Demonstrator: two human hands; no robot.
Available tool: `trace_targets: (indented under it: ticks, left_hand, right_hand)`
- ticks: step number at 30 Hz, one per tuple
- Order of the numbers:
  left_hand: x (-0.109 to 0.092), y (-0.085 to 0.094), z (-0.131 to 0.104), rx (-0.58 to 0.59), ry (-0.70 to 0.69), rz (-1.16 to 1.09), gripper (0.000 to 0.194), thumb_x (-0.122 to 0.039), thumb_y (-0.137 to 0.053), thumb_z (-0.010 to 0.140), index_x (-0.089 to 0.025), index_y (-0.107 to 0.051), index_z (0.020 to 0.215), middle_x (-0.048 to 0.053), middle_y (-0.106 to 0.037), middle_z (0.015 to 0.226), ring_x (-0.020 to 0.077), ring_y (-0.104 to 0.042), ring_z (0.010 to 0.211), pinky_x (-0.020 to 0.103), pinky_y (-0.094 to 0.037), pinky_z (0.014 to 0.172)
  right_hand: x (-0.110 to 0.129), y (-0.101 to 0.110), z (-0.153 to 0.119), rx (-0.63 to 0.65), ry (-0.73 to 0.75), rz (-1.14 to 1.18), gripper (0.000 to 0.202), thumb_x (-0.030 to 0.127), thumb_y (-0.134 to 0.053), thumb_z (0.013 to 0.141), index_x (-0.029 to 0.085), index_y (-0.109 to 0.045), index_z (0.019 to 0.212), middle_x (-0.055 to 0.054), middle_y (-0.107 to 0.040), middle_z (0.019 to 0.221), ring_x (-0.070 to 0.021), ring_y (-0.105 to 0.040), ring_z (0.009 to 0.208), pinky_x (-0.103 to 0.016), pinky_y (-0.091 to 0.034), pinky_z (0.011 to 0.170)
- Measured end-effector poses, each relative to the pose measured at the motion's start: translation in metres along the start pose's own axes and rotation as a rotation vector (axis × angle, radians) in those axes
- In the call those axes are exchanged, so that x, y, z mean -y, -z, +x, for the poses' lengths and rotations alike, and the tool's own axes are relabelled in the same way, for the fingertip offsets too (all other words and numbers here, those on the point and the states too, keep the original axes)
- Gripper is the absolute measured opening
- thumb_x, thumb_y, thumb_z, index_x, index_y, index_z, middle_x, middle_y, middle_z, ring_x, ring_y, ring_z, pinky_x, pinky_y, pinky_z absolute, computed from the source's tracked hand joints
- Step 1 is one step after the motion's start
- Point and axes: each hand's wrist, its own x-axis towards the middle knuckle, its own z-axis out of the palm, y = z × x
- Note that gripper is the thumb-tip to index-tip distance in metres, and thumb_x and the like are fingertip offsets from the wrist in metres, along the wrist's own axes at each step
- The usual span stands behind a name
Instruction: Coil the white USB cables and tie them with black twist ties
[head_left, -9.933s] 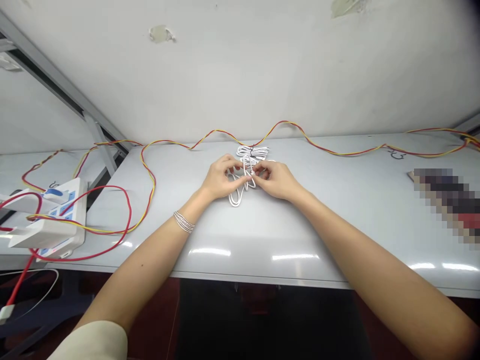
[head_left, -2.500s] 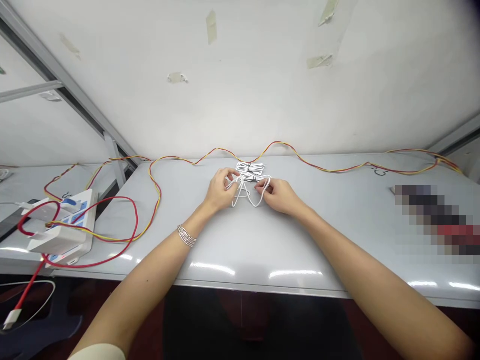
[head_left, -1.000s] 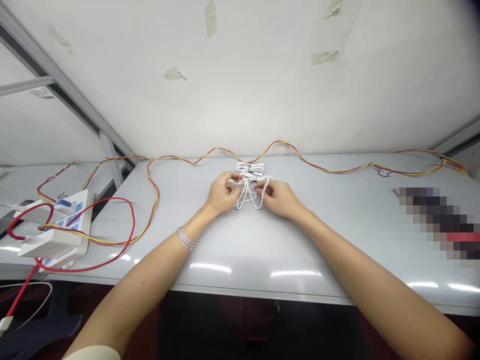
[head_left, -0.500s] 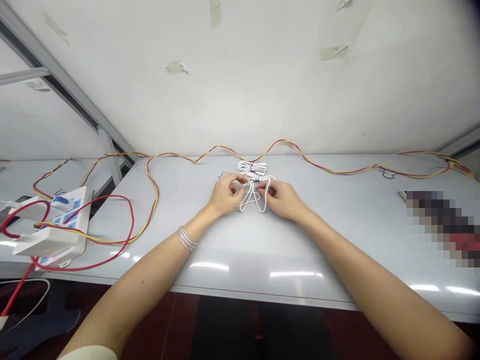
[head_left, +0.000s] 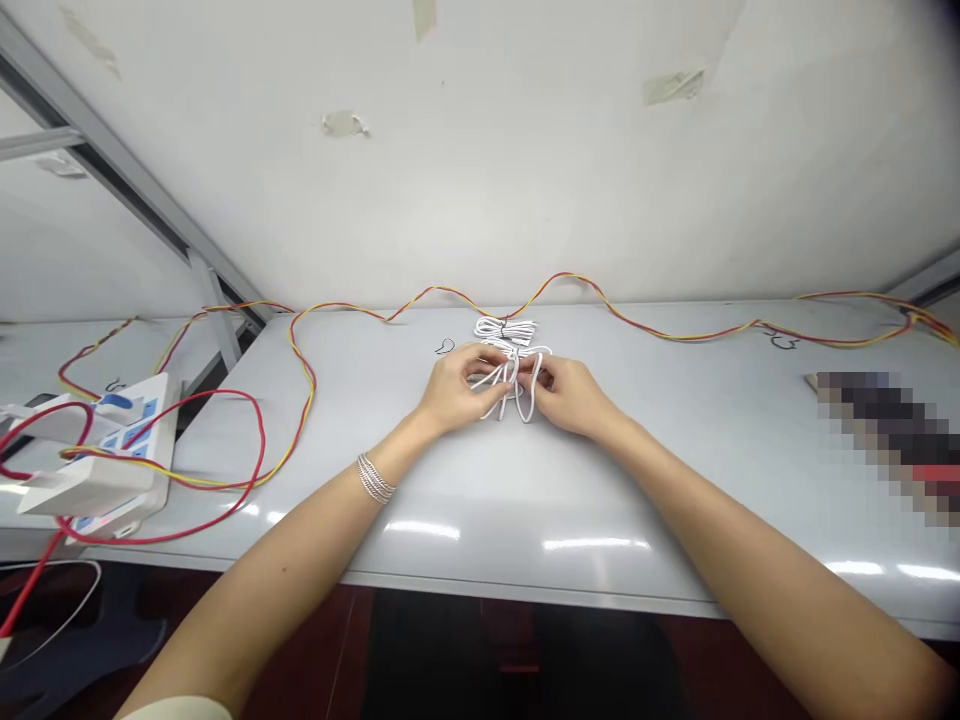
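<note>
- Left hand (head_left: pixel 452 390) and right hand (head_left: pixel 568 395), close together, both pinch the looped white cable (head_left: pixel 532 406) above the bench (head_left: pixel 495 480).
- A tied white bundle (head_left: pixel 505 330) lies just beyond the hands.
- A thin black tie (head_left: pixel 445 347) lies near the left hand.
- Red-and-yellow wires (head_left: pixel 652 332) run along the wall (head_left: pixel 495 180).

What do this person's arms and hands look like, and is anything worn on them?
The left hand has no glove; its wrist wears a silvery bracelet of several thin strands. A pale cream sleeve shows at the picture's bottom edge. The right hand is ungloved, with no bracelet, and no sleeve shows on that arm.
</note>
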Motion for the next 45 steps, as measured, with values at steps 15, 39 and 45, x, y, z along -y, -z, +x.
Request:
trace_targets:
  ticks: [15, 39, 45]
  left_hand:
    - [-0.003, -0.001, 0.000, -0.016, 0.017, 0.110, 0.016, -0.030, -0.065, 0.089, -0.017, -0.070, 0.096, 0.008, -0.075, 0.093, 0.0176, -0.069, 0.081, 0.029, -0.056, 0.074]
    - [-0.001, 0.003, -0.001, -0.021, -0.002, 0.066, 0.027, -0.032, -0.071, 0.083, -0.020, -0.048, 0.090, -0.001, -0.055, 0.084, 0.0104, -0.054, 0.069, 0.025, -0.047, 0.069]
    - [0.003, 0.002, -0.002, -0.009, 0.052, -0.021, 0.033, -0.044, -0.069, 0.088, -0.020, -0.049, 0.096, 0.001, -0.058, 0.088, 0.0112, -0.057, 0.068, 0.024, -0.047, 0.063]
  right_hand:
    - [0.013, -0.009, -0.008, -0.078, 0.070, 0.140, 0.018, 0.038, -0.059, 0.090, 0.020, -0.060, 0.093, -0.002, -0.064, 0.075, -0.0142, -0.052, 0.062, -0.027, -0.042, 0.061]
    - [-0.001, -0.017, -0.003, -0.186, 0.026, 0.227, 0.044, 0.011, -0.057, 0.077, 0.021, -0.055, 0.119, -0.009, -0.073, 0.107, -0.0201, -0.069, 0.084, -0.034, -0.055, 0.075]
    - [0.000, -0.016, -0.001, -0.220, 0.015, 0.295, 0.029, 0.028, -0.058, 0.087, 0.022, -0.051, 0.115, -0.007, -0.074, 0.098, -0.0186, -0.065, 0.072, -0.032, -0.050, 0.066]
